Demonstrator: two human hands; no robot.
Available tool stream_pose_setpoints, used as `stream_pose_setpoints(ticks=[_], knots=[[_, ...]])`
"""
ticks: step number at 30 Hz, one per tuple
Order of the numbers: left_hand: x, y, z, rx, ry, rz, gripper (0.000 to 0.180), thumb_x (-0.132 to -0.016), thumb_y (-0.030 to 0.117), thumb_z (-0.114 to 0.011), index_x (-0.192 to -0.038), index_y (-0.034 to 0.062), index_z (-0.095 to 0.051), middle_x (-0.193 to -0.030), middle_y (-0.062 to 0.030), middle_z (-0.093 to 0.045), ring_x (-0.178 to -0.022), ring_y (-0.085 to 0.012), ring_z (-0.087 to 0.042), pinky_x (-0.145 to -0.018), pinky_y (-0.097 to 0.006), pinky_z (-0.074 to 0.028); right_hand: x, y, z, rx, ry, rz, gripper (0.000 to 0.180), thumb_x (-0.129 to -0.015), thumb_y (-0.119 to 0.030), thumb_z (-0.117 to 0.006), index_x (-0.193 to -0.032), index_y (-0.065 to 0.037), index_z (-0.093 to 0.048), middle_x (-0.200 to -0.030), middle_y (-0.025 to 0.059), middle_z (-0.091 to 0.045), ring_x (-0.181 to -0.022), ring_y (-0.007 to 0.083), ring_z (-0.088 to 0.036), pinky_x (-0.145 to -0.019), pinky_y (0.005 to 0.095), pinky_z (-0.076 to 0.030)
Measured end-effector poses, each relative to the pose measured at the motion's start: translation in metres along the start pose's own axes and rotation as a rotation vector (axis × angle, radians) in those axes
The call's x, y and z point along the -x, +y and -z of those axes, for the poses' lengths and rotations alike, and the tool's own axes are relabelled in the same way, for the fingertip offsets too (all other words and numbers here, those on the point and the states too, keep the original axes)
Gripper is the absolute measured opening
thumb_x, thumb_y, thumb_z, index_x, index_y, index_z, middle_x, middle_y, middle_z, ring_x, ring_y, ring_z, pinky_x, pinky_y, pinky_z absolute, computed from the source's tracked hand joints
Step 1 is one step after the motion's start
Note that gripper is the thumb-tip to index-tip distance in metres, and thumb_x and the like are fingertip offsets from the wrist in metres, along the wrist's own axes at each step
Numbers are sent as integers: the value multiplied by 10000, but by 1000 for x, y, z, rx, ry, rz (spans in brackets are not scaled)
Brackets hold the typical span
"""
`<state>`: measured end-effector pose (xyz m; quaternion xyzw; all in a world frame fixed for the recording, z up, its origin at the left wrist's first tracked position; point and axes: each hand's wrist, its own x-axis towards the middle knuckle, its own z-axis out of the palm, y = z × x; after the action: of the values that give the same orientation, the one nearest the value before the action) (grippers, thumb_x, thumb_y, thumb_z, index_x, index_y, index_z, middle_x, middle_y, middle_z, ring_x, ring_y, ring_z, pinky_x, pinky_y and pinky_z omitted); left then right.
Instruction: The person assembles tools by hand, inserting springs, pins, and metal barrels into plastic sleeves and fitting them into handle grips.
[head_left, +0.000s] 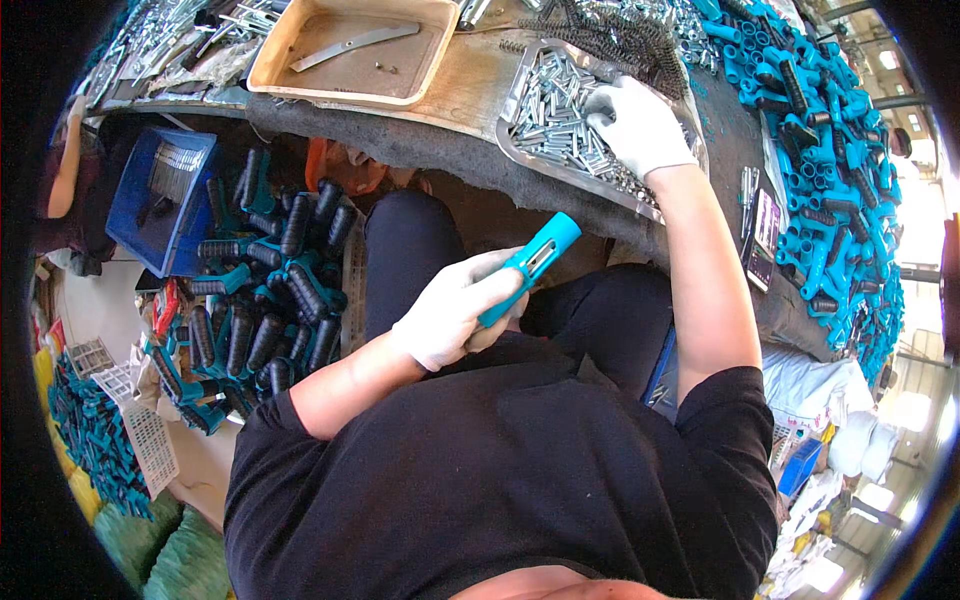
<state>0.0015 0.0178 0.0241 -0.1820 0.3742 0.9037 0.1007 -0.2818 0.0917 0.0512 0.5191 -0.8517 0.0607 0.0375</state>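
My gloved left hand (pixel 460 310) is wrapped round a teal tubular housing (pixel 545 250) with a long slot in its side, held tilted above my lap. At the table's edge, my gloved right hand (pixel 637 125) reaches into a metal tray (pixel 515 145) of small silvery pins (pixel 568 115). Its fingers are bent down among the pins with the tips close together. Whatever those fingertips hold is too small or too hidden to make out.
A cream tray (pixel 345 90) with a flat metal strip stands left of the pins. Dark springs (pixel 625 45) lie behind them. Teal housings (pixel 835 190) are heaped at right, beside a phone (pixel 765 240). Black-gripped teal parts (pixel 270 290) and a blue crate (pixel 150 225) are at left, near another person (pixel 70 190).
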Motion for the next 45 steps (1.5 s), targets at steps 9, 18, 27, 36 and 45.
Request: stream_pose_setpoints(ticks=[9,18,27,36,45], knots=[[-1,6,-5,-14,-30,-32,613,-898,374,-571,-1363,18,-390,-789,-29,-513,-438,-41,-350,-378,-183,-272,-9,-2,9,27,-52,99,128,-779,-183,-655,-876,-102,-634,-882,122,-583,-874,309,-590,-800,382,-476],[3,1,-18,-26,-41,-47,610,-897,369,-573,-1361,18,-389,-794,-38,-522,-429,-43,-354,-373,-186,-272,-3,4,2,-69,47,126,124,-765,-142,-632,-869,-78,-607,-870,135,-622,-814,306,-614,-753,376,-496],[4,-2,-22,-88,48,-117,553,-913,330,-546,-1352,21,-410,-807,-30,-527,-429,-46,-357,-381,-188,-275,123,-70,35,-1404,58,-347,171,-857,-27,-604,-1020,26,-604,-908,97,-669,-756,144,-655,-609,230,-516],[-3,-12,-43,-295,102,-137,497,-935,287,-529,-1340,15,-437,-772,0,-505,-456,-35,-375,-402,-192,-270,167,-94,21,-1379,52,-520,114,-855,-28,-641,-962,9,-627,-865,64,-660,-720,104,-621,-615,227,-495],[0,-23,-56,-407,184,-169,466,-941,250,-526,-1330,6,-442,-748,16,-489,-494,-45,-395,-430,-205,-304,178,-100,13,-605,372,-48,111,-746,-45,-700,-847,-64,-659,-776,108,-611,-672,265,-620,-609,326,-495]])
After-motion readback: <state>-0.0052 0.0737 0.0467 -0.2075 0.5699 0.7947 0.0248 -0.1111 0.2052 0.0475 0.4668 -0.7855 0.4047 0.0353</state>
